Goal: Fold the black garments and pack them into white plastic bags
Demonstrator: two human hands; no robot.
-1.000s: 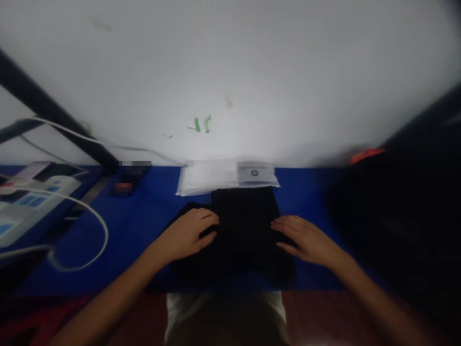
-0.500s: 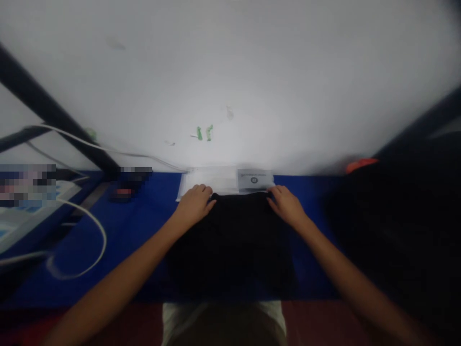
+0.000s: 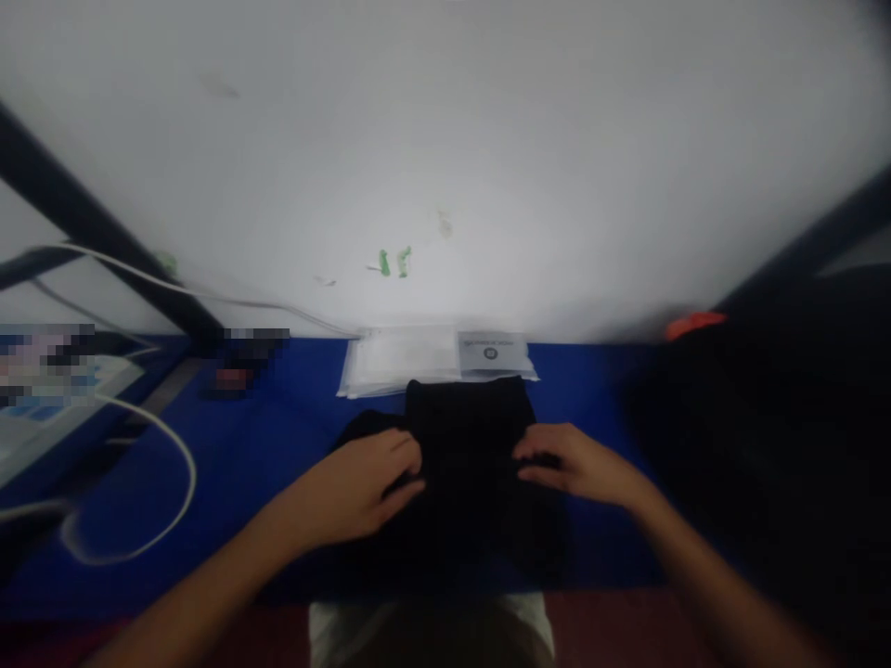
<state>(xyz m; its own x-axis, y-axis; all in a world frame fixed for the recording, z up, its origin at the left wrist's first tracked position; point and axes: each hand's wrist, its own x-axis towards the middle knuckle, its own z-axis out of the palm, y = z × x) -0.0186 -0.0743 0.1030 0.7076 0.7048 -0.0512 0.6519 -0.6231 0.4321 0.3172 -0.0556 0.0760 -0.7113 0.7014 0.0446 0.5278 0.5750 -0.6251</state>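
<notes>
A black cloth garment (image 3: 466, 464), which looks like a pair of shorts with its waistband at the far end, lies on the blue table covering (image 3: 264, 455) in front of me. Its lower part merges into shadow. On its left side rests my left hand (image 3: 380, 478), thumb apart from the bent fingers. My right hand (image 3: 574, 461) is at the right edge, its fingers and thumb likewise parted with dark cloth showing between them. Just beyond the waistband lie clear plastic bags (image 3: 404, 357) and a grey printed packet (image 3: 493, 353).
White cables (image 3: 189, 473) loop over the left side, near a blurred device (image 3: 240, 362). A large dark heap (image 3: 752, 445) fills the right, with an orange item (image 3: 696, 325) behind it. A white wall (image 3: 445, 167) closes off the back.
Both hands have come from the waistband corners down along the garment's sides, towards me. A dark fold now shows beside the left hand, and the waistband corners are uncovered.
</notes>
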